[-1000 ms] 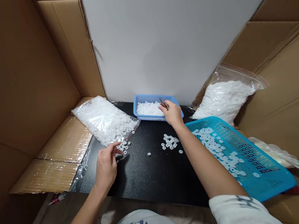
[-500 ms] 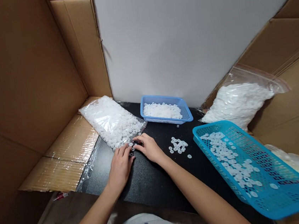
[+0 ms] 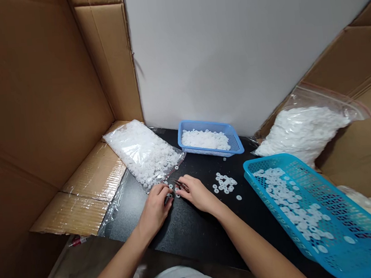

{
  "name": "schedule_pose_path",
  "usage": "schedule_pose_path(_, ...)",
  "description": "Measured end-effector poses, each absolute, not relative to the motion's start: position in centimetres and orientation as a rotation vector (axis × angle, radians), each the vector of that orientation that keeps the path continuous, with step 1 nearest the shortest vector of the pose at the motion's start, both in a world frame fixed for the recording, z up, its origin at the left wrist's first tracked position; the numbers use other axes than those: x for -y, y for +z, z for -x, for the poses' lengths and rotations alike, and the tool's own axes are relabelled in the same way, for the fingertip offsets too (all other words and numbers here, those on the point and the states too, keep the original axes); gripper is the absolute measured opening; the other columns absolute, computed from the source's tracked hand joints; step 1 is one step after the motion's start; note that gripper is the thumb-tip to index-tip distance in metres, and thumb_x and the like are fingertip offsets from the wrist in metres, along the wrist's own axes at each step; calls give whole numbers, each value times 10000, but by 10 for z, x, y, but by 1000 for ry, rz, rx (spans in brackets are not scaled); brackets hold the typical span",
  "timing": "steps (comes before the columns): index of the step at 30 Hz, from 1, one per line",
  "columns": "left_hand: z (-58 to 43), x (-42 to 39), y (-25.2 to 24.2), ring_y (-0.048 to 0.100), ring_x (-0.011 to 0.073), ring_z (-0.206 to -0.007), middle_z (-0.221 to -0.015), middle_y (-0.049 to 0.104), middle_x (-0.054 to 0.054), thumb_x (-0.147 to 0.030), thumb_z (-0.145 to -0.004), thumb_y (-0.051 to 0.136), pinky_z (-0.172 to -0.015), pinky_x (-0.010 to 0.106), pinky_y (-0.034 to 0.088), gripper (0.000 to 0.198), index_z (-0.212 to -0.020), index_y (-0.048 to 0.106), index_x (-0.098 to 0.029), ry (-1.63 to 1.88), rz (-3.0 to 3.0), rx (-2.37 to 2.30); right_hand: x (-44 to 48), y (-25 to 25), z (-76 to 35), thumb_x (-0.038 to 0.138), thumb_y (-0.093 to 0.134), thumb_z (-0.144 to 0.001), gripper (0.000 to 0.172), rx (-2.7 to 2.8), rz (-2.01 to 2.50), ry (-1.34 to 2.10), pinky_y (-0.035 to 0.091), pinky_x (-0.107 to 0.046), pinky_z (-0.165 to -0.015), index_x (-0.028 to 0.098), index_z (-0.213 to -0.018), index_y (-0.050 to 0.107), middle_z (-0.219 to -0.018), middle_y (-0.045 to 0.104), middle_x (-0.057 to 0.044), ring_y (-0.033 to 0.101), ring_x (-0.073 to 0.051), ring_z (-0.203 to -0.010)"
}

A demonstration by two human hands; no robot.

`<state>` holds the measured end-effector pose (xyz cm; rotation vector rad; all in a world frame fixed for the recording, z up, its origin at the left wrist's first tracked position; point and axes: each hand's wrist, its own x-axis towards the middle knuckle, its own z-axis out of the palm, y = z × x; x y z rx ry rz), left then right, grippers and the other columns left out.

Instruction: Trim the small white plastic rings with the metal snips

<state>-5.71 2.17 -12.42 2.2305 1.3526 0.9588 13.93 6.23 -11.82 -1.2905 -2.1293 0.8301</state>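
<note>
Left hand (image 3: pixel 155 206) palm down, fingertips curled onto loose white rings (image 3: pixel 171 192) on the black mat (image 3: pixel 188 227), right hand (image 3: pixel 196 193) pinching tweezers (image 3: pixel 179 184) (tips at the rings), bag of rings (image 3: pixel 142 152) just beyond, bare mat nearer, small blue basket (image 3: pixel 235 140) at the wall.

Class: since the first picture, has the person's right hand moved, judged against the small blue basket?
Yes. The right hand left the small blue basket and came toward the person, beside the left hand.

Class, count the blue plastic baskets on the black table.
2: a small blue basket at the back by the wall, and a larger turquoise basket at the right. None seems hidden.
</note>
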Motion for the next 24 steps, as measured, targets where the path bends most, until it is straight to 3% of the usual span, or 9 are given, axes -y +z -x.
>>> schedule_pose_path(3,60,-23,-123,686,269,-1079,-1133,712,85,-62,-889,662,-948,435,576,238,-1055,683,-232,966,-2193,-1369,-62,-117,-150,181,654,-939,43,2030,1344,818,463,-283,-729,204,-906,669,-876,627,-20,609,-178,-787)
schedule_pose_path(6,65,-24,-120,692,269,-1056,-1115,723,81,-111,-904,684,-924,426,576,220,-1088,684,-231,969,-2163,-1376,-64,-113,-161,171,621,-939,101,1971,1362,820,472,-279,-714,197,-986,707,-887,643,-24,615,-175,-766)
schedule_pose_path(11,67,-25,-116,704,252,-958,-1015,744,66,-104,-961,570,-860,390,575,197,-1051,692,-229,979,-2144,-1410,-59,-109,-164,119,654,-890,149,2027,1280,863,483,-265,-687,202,-964,755,-892,646,-26,628,-163,-750)
schedule_pose_path(21,66,-26,-109,692,229,-890,-981,725,49,-137,-965,572,-802,350,567,180,-1061,690,-232,949,-2169,-1422,-63,-119,-153,81,641,-898,186,2074,1221,826,514,-300,-795,211,-960,759,-973,680,-52,655,-178,-829)
schedule_pose_path(24,61,-27,-109,684,215,-859,-943,697,39,-125,-950,589,-779,326,560,160,-984,702,-233,933,-2189,-1387,-62,-119,-153,139,647,-924,134,2037,1227,809,525,-302,-789,202,-960,759,-957,699,-58,667,-182,-827)
